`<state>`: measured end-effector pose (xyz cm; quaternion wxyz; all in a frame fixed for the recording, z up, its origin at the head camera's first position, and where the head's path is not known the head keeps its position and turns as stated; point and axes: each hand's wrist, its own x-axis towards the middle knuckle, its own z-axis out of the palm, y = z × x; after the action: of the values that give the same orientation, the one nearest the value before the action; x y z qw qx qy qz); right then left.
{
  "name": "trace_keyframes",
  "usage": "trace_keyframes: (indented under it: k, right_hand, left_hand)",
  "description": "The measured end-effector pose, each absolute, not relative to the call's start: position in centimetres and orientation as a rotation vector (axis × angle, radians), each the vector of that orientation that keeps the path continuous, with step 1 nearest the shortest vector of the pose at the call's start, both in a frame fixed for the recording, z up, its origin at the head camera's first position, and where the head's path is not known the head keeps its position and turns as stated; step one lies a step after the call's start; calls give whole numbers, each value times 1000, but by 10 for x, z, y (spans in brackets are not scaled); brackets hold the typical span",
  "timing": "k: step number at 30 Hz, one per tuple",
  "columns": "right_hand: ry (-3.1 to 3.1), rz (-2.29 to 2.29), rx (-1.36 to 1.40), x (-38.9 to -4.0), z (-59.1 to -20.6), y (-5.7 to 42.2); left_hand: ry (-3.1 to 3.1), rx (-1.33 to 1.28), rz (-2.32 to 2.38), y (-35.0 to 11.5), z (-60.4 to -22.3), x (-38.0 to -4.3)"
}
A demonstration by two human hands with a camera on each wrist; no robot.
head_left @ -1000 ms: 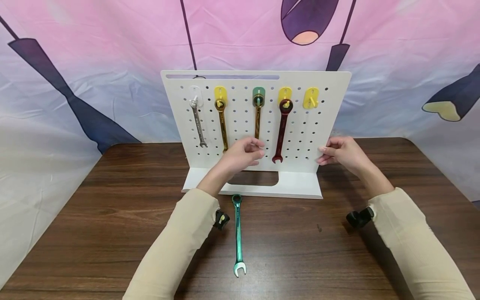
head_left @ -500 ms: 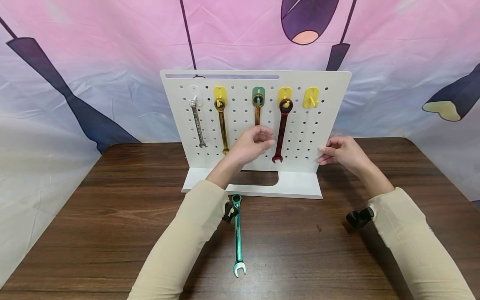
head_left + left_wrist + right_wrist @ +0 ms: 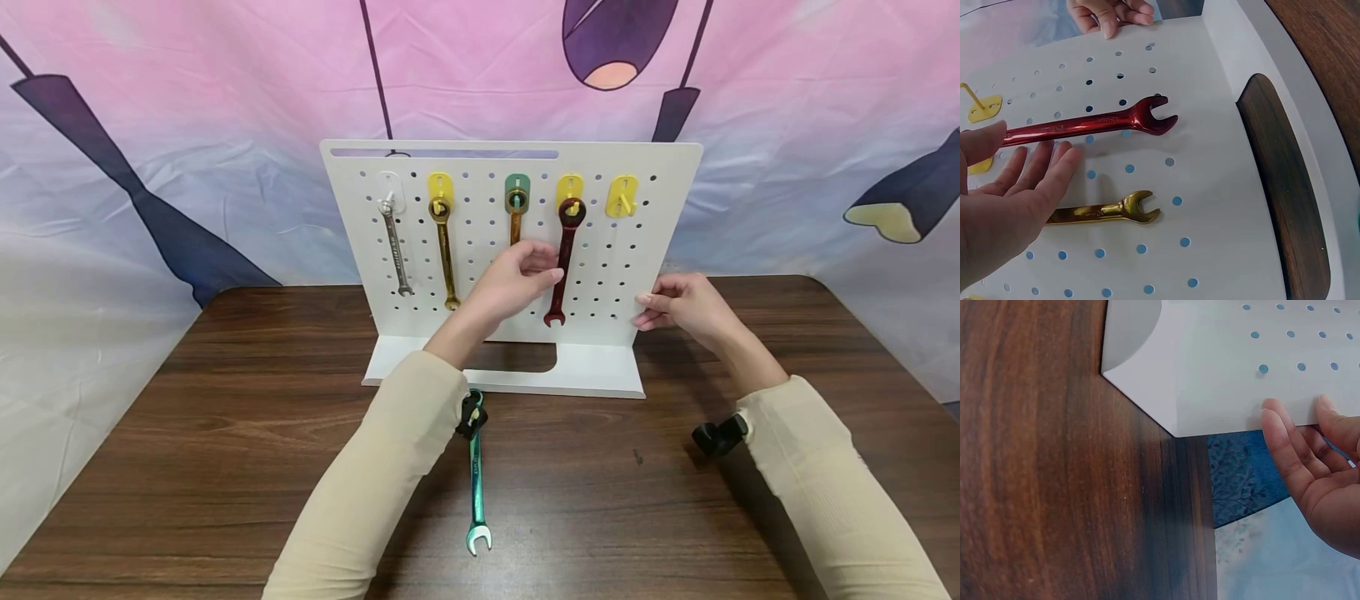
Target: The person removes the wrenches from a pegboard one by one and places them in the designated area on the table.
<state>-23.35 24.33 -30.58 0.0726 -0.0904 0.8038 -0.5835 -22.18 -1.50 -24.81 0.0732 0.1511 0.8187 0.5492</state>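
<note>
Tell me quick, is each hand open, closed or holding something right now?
Left hand: open, right at the red wrench; whether it touches cannot be told.
Right hand: holding the white board by its edge.

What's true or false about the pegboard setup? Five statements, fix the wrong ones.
The green wrench hangs on the green hook. False: it lies on the table; a gold wrench hangs there.
The left hand is at the silver wrench. False: it is at the red wrench.
The right hand is at the right edge of the pegboard. True.
The rightmost hook holds no wrench. True.
The red wrench hangs open end down. True.
</note>
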Motion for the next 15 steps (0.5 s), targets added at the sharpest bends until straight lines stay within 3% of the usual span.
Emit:
trace_keyframes:
  k: [15]
  right_hand:
    - [2421,-1741,-270,-233,-305,243]
  left_hand:
    - [2483,396,1648,-8,-245,-222]
